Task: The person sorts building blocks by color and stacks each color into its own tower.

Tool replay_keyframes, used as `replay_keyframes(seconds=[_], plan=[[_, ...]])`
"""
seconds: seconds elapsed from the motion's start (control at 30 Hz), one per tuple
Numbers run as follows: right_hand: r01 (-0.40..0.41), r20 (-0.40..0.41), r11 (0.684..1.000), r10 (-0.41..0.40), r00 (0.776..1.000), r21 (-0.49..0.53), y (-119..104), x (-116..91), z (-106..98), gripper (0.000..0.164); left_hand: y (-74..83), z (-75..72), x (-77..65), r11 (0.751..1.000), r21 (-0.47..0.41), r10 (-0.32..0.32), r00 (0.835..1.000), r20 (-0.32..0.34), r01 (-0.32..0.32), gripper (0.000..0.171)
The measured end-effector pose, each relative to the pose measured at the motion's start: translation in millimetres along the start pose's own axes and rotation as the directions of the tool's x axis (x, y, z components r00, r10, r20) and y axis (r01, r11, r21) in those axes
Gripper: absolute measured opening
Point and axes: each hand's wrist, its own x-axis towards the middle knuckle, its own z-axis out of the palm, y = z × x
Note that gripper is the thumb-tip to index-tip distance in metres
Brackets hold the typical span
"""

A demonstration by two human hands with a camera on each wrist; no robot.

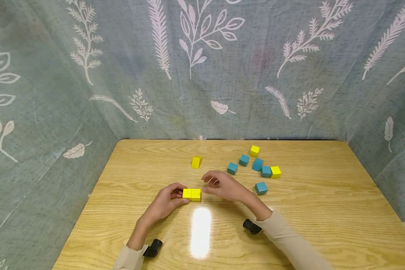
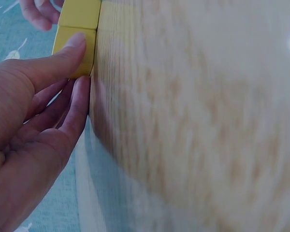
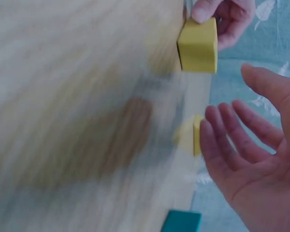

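Beige left sleeve point(image 1: 128, 258), lower left, with black wrist camera point(image 1: 153, 247) alongside. Left hand point(image 1: 165, 202): thumb and fingers pinching left yellow cube point(image 1: 187, 194) across near and far sides. Right yellow cube point(image 1: 196, 194): set end to end against the left one, around the middle of wooden tabletop point(image 1: 131, 165); long axis of the pair running left to right, roughly parallel to the far table edge. Yellow block point(image 1: 196, 162): beyond the pair, slanted in outline; cannot tell exact shape. Right hand point(image 1: 226, 185): fingers loosely bent, wide gap to the thumb; thumb tip just beside right end of the pair, apart from it. Farther right: five blue cubes point(image 1: 232, 168), scattered at varied angles. Two further yellow cubes point(image 1: 254, 150): one farthest back, one against a blue cube at the right end.
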Motion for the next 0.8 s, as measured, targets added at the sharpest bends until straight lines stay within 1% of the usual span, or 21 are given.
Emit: replay_keyframes(seconds=[0.2, 0.43, 0.63, 0.8], plan=[[0.015, -0.051, 0.999, -0.017, 0.999, -0.035, 1.6, -2.2, -18.1, 0.031, 0.6, 0.3, -0.1, 1.0, 0.01, -0.001, 1.0, -0.006, 0.001, 0.034], [0.029, -0.124, 0.997, -0.039, 0.991, -0.078, 9.2, -7.7, -39.3, 0.031, -0.1, 0.7, -0.5, 1.0, 0.008, -0.011, 1.0, 0.002, 0.011, 0.035], [-0.001, -0.172, 0.994, -0.019, 0.985, -0.114, 18.5, -13.3, -59.5, 0.031, -0.4, 0.4, -0.6, 1.0, 0.009, -0.01, 1.0, 0.004, 0.01, 0.036], [-0.008, -0.201, 0.995, -0.011, 0.98, -0.097, 25.4, -16.2, -77.3, 0.03, 0.4, -0.1, -0.3, 1.0, 0.011, -0.006, 1.0, 0.005, 0.006, 0.036]])
